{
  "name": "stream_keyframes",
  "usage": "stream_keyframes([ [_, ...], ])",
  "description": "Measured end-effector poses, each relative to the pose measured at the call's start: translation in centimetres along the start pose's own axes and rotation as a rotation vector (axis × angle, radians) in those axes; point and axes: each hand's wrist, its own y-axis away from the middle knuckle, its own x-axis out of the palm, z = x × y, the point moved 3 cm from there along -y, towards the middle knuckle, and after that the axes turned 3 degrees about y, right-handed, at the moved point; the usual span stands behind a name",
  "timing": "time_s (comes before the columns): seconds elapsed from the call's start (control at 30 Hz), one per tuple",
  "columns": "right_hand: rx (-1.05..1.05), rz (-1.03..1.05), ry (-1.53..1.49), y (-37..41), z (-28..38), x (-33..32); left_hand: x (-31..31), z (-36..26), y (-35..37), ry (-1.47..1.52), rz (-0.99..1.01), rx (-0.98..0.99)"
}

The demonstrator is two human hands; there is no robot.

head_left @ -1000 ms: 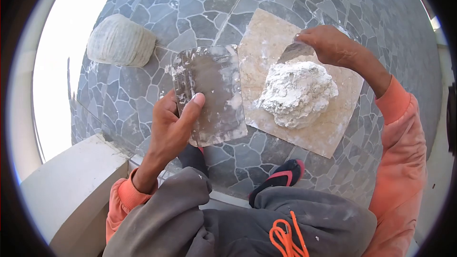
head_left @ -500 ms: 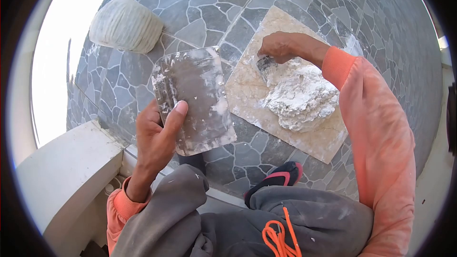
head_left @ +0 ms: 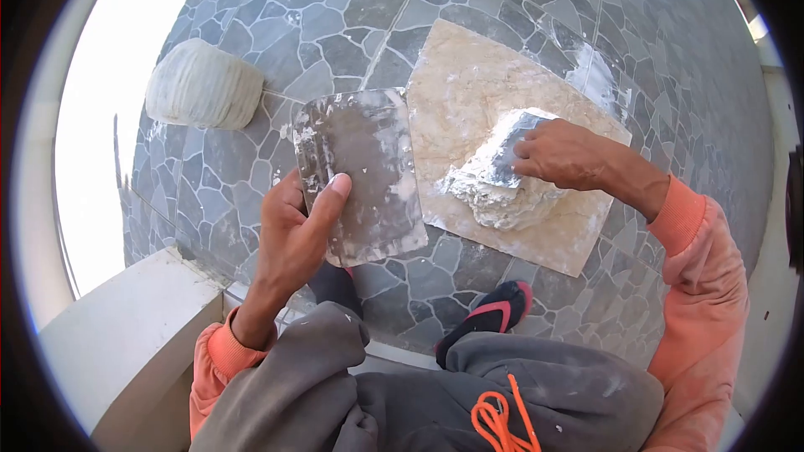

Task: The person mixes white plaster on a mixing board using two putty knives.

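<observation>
My left hand (head_left: 297, 230) grips a flat, grey-brown hawk board (head_left: 364, 167) smeared with white, its thumb on top and its fingers around the left edge. My right hand (head_left: 565, 155) is closed on a putty knife (head_left: 507, 157) whose flat grey blade presses into a mound of white plaster (head_left: 502, 201). The handle is hidden in my fist. Beneath the mound lies a square beige tile (head_left: 465, 67), streaked with white. The hawk board is at the tile's left edge.
A rounded, pale bag or bundle (head_left: 205, 84) rests on the stone-patterned floor (head_left: 368, 0) at the upper left. A white smear (head_left: 593, 75) marks the floor beyond the tile. A white ledge (head_left: 134, 318) is at lower left, and my shoe (head_left: 494, 314) is below the tile.
My right hand has moved from the far left side of the plaster to its upper right, bringing the putty knife onto the mound. My left hand still holds the hawk board.
</observation>
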Motion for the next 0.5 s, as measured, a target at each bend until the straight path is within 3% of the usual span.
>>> stream_keyframes([
  [0.27,0.090,-0.143,0.050,5.1,1.9,0.5,-0.2,0.3,-1.4,-0.017,0.048,0.011],
  [0.5,0.351,-0.161,-0.199,-1.4,-4.4,-3.3,-2.5,1.2,-1.0,0.065,-0.069,-0.022],
])
